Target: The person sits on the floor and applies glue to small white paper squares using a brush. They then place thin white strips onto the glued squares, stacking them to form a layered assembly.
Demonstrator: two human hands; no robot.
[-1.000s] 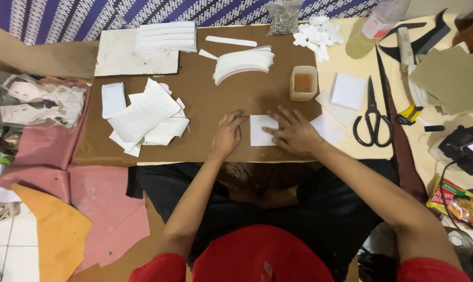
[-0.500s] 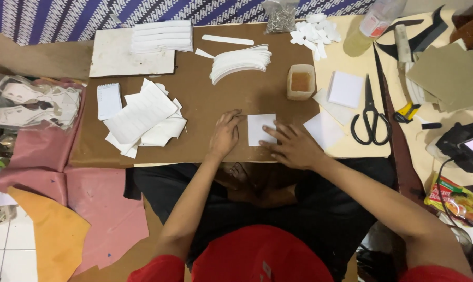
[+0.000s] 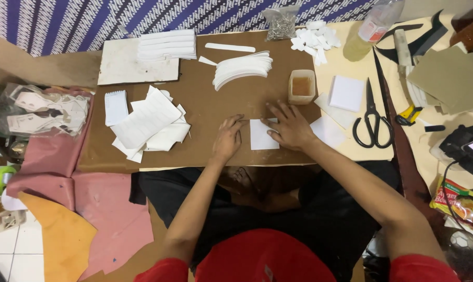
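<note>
Your white square (image 3: 262, 134) lies flat on the brown board (image 3: 205, 109), pinned between both hands near the board's front edge. Your right hand (image 3: 290, 127) rests on its right edge, fingers spread and flat, pressing, not pinching. Your left hand (image 3: 228, 138) sits just left of it, fingertips touching the square's left edge, fingers loosely curled; neither hand is closed round anything.

Progress, as a judgement: this piece looks mid-way. It's placed and held down, but nothing's lifted, folded or stacked yet.

Just right of your right hand lies another white sheet (image 3: 328, 130), w/ a white pad (image 3: 346, 93) beyond it. A small glue tub (image 3: 302, 86) stands just beyond your right fingertips (brownish inside, prob. adhesive, can't confirm). Scissors (image 3: 372, 120) lie further right, untouched.

Beyond the hands a fan of curved white strips (image 3: 241, 68) lies well apart. Left of your left hand sits a loose pile of white sheets (image 3: 150, 122), and past that a neat stack (image 3: 166, 44) on a pale board. Pink and orange pieces (image 3: 64, 209) lie far left on the floor. So there are several white piles, sorted and loose; which are finished I can't tell.
</note>
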